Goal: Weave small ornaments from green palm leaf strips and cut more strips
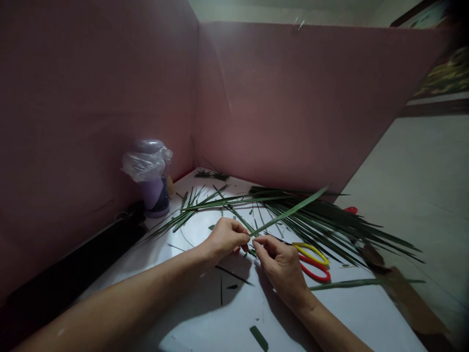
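My left hand (pixel 226 237) and my right hand (pixel 280 266) meet above a white table (pixel 205 313), both pinching the near end of one long green palm leaf strip (pixel 289 211). The strip rises to the upper right, its tip near the pink wall. Fingers of both hands are closed on it. Just right of my right hand lie scissors (pixel 313 264) with one yellow and one red handle loop.
A pile of long green leaves (pixel 330 222) spreads across the table's far right. A purple bottle with a plastic wrap (pixel 150 178) stands at the back left. Pink partition walls (pixel 278 102) enclose the corner. Small leaf scraps (pixel 258 337) lie near me.
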{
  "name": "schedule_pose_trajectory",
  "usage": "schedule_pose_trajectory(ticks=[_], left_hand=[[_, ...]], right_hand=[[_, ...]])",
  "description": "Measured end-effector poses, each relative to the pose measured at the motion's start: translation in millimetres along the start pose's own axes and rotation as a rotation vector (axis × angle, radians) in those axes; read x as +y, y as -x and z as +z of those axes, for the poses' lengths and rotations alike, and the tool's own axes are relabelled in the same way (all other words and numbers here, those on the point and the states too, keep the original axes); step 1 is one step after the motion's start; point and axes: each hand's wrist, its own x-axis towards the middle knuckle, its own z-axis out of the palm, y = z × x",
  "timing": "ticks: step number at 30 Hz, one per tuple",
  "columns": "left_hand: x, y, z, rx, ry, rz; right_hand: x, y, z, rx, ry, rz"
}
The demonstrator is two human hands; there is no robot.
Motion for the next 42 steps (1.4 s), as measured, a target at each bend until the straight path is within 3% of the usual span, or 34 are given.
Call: schedule_pose_trajectory(ticks=[15, 30, 42], left_hand=[[-5.3, -1.7, 0.4, 0.046, -0.184, 0.084], [-1.3, 0.5, 0.4, 0.013, -0.126, 0.100], [-2.4, 5.0, 4.3, 0.095, -0.338, 0.198]], right_hand=[[1.7, 0.3, 2.1, -0.003, -0.030, -0.007], [-1.4, 2.3, 1.6, 0.007, -0.025, -0.020], [-0.7, 3.6, 2.8, 0.005, 0.087, -0.032]])
